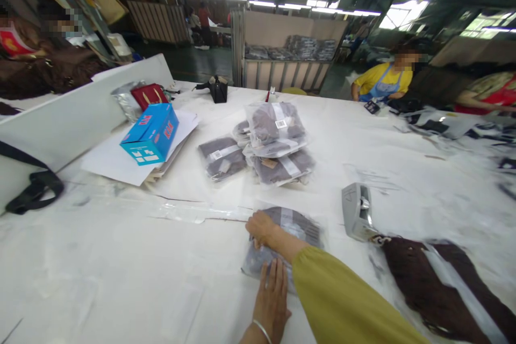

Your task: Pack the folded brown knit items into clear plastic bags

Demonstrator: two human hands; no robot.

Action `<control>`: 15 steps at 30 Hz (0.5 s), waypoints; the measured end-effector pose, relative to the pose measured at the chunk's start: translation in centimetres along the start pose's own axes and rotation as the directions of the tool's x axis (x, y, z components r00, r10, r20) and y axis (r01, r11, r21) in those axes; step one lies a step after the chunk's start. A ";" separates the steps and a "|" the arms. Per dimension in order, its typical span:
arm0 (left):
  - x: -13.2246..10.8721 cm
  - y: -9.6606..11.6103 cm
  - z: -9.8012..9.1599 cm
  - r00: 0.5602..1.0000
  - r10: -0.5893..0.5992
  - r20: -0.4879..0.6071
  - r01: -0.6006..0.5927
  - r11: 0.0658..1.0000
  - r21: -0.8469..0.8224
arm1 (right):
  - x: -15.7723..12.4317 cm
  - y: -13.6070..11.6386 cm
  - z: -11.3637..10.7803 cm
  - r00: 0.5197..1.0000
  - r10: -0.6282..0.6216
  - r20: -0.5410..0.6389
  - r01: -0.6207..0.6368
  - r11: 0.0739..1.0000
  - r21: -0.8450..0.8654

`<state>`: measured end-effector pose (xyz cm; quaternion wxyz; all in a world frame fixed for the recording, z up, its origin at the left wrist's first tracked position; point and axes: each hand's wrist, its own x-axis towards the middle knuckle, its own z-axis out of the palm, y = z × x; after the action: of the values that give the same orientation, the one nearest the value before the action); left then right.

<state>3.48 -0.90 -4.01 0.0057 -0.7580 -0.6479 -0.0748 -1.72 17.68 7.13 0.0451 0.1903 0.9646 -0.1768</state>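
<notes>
Right now, the person's right hand [261, 228] is pressing on a clear plastic bag [300, 228] of folded grey cloth, and the bag is lying on the white counter [80, 290], close to the person. The left hand [272, 301] is lying flat at the bag's near edge, with its left fingers [274, 279] spread and released. The right fingers [253, 236] are bending over the bag, but I cannot tell if they are pinching the plastic or only pushing on it. The bag is looking light, soft and bendy, and the plastic is looking slippery, so a good hold would be two flat hands, one on each side, or a pinch through the thick cloth. From the hands, more bags of grey cloth are sitting in a pile [276, 142] at 12 o'clock, a blue cardboard box [150, 134] is sitting at 10 o'clock, a grey plastic device [357, 212] is sitting at 2 o'clock, and a long piece of dark brown cloth [423, 290] is lying at 4 o'clock. The hands are hiding part of the bag, so its whole shape is hard to see, and its label is too blurry to read.
</notes>
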 end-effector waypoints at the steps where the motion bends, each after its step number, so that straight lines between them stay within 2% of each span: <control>1: 0.0 0.0 -0.1 1.000 -0.005 -0.008 0.005 1.000 0.004 | -0.3 0.8 -0.8 1.000 0.009 -0.028 -0.010 1.000 -0.017; 3: -0.2 0.0 -0.1 1.000 -0.020 -0.020 0.020 1.000 -0.001 | -1.7 2.1 -2.0 0.995 0.053 -0.079 -0.057 0.997 -0.059; 5: -0.2 -0.2 -0.1 0.999 -0.020 -0.051 0.020 1.000 -0.007 | -3.6 2.6 -2.2 0.978 0.116 -0.172 -0.128 0.990 -0.065; 8: 0.0 -1.2 0.1 0.989 0.045 -0.143 -0.044 0.999 0.010 | -6.2 2.6 0.1 0.964 0.094 -0.250 -0.102 0.995 -0.022; 10: 0.5 -1.9 0.8 0.961 0.098 -0.259 -0.087 0.995 0.051 | -7.1 2.5 2.4 0.969 0.063 -0.239 -0.059 0.998 0.022; 12: 1.2 -2.4 1.9 0.913 0.110 -0.393 -0.087 0.993 0.076 | -7.1 2.8 4.1 0.967 0.100 -0.233 -0.081 0.993 0.090; 15: 2.1 -3.1 3.4 0.858 0.084 -0.507 -0.061 0.996 0.060 | -6.6 4.2 4.3 0.939 0.214 -0.270 -0.137 0.951 0.277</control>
<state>1.08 1.99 -7.38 0.1953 -0.7349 -0.5958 -0.2584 6.09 17.41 2.75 -0.1094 0.3049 0.9087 -0.2632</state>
